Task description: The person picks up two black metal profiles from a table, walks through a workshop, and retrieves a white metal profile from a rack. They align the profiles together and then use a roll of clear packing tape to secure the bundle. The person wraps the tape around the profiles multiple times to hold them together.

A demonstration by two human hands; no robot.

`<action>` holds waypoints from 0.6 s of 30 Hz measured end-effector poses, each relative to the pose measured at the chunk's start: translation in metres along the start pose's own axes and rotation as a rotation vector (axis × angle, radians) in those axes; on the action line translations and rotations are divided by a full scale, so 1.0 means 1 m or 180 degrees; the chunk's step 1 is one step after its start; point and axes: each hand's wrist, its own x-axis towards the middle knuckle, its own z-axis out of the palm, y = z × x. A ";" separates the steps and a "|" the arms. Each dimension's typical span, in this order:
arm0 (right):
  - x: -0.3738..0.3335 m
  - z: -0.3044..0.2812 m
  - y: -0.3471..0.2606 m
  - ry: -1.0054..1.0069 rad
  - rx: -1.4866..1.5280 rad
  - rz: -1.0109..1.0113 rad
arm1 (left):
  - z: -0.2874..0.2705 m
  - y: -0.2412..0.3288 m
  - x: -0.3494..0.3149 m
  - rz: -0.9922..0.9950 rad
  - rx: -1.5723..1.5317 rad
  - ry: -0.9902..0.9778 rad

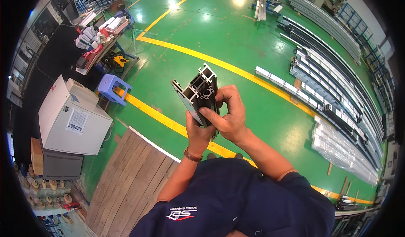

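Both my hands hold a short cut piece of aluminium frame profile (196, 94) in front of my chest. Its dark outer faces end in a bare metal cut with several hollow chambers, and that end tilts up and away from me. My left hand (199, 133), with a brown band on its wrist, grips the profile low on its left side. My right hand (230, 114) closes on the right side, thumb across the near face and bent fingers near the cut end. The profile's lower end is partly hidden behind my hands.
A slatted wooden platform (126, 173) lies at my lower left, beside a grey cabinet (76, 123). A blue plastic stool (114, 89) stands near a cluttered workbench (95, 62). Long metal profiles (325, 81) and plastic-wrapped bundles (341, 150) lie right, past a yellow floor line (202, 60).
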 end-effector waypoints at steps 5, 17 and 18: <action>-0.004 0.002 0.000 -0.0020 0.0072 0.0105 | -0.006 -0.004 -0.003 -0.0048 0.0142 0.0028; -0.012 0.008 0.009 0.0043 0.0158 -0.0070 | -0.011 -0.005 0.000 0.0243 0.0265 0.0064; -0.012 0.008 0.009 0.0029 0.0104 -0.0117 | -0.012 -0.006 0.001 0.0240 0.0245 0.0055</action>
